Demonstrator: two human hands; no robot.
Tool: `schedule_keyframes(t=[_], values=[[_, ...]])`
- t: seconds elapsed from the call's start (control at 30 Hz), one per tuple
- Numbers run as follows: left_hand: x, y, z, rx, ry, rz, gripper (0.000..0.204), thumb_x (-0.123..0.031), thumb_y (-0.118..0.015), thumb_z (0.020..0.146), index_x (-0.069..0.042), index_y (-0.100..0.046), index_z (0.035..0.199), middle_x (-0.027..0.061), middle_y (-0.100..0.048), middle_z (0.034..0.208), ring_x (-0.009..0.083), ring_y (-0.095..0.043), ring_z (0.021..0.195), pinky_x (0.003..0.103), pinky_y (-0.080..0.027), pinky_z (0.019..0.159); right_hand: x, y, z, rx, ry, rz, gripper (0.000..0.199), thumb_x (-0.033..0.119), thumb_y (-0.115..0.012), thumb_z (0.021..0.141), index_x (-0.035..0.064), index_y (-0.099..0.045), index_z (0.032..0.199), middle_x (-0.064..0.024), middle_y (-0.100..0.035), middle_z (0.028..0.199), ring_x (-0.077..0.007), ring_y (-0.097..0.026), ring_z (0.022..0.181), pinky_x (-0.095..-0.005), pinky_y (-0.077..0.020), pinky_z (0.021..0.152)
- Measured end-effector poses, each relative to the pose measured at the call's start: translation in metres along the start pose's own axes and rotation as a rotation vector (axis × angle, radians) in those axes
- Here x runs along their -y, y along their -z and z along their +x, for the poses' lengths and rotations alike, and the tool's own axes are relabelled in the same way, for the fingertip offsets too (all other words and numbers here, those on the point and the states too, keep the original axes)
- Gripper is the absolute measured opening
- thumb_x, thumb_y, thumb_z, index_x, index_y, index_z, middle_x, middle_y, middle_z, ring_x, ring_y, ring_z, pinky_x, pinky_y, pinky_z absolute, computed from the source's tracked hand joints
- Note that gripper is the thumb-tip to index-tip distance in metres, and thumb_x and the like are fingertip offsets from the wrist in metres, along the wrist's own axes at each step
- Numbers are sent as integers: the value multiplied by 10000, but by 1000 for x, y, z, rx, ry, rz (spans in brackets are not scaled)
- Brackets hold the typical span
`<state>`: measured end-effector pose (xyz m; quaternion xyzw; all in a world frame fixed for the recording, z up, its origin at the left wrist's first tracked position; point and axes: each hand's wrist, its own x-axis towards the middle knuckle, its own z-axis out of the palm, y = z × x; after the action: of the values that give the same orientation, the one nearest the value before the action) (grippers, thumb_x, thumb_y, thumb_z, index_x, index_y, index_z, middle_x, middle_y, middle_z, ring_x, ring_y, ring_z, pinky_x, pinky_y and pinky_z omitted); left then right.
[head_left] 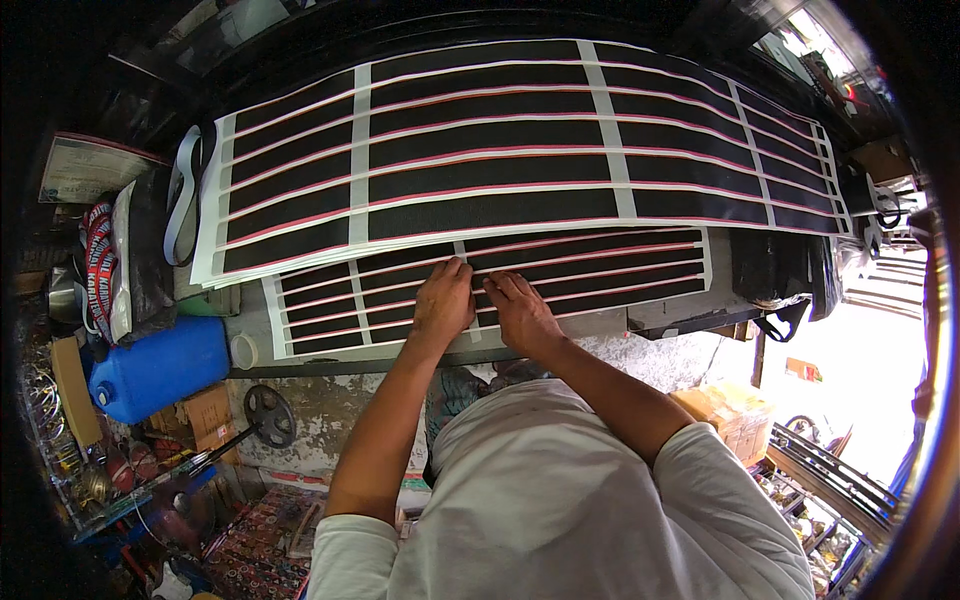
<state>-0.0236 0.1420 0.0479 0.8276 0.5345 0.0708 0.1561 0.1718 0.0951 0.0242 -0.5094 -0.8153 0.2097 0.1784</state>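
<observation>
Left hand [446,297] and right hand [524,318] rest, fingers bent, on the small sheet [620,270] mid-view (whether pinching it, I cannot tell). At twelve o'clock a stack [480,160] covers its far edge; a jug [165,368] lies between eight and nine, a carton [737,422] at four.

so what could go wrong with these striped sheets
The larger stack overlaps the back of the smaller striped sheet, so pulling might drag both. The left hand and right hand are on that sheet, so uneven pressure could crease it. Its front edge lies near the edge of the table, where it might get bumped.
</observation>
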Motion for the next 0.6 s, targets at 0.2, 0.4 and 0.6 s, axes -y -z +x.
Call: schedule_keyframes(t=[0.2, 0.4, 0.6], values=[[-4, 7, 22, 185, -109, 151, 415, -48, -809, 815, 55, -689, 1198, 213, -670, 1330, 350, -685, 1227, 433, -634, 1001, 2, 5, 2, 4, 11, 9, 562, -16, -648, 851, -75, -616, 1409, -197, -572, 1419, -380, -553, 1367, -469, -495, 1192], [4, 8, 23, 268, -107, 150, 466, -120, -833, 860, 63, -678, 1260, 253, -659, 1378, 378, -659, 1292, 498, -568, 1103, 3, 10, 3, 29, -11, 27, 606, -58, -632, 818, -53, -614, 1424, -182, -573, 1433, -369, -561, 1352, -454, -505, 1178], [10, 15, 16, 192, -128, 164, 376, -124, -818, 869, 35, -712, 1193, 195, -677, 1325, 375, -652, 1274, 533, -536, 1100, 8, 16, 4, 56, -33, 5, 620, -54, -647, 806, -46, -621, 1426, -164, -575, 1419, -358, -572, 1330, -447, -521, 1163]])
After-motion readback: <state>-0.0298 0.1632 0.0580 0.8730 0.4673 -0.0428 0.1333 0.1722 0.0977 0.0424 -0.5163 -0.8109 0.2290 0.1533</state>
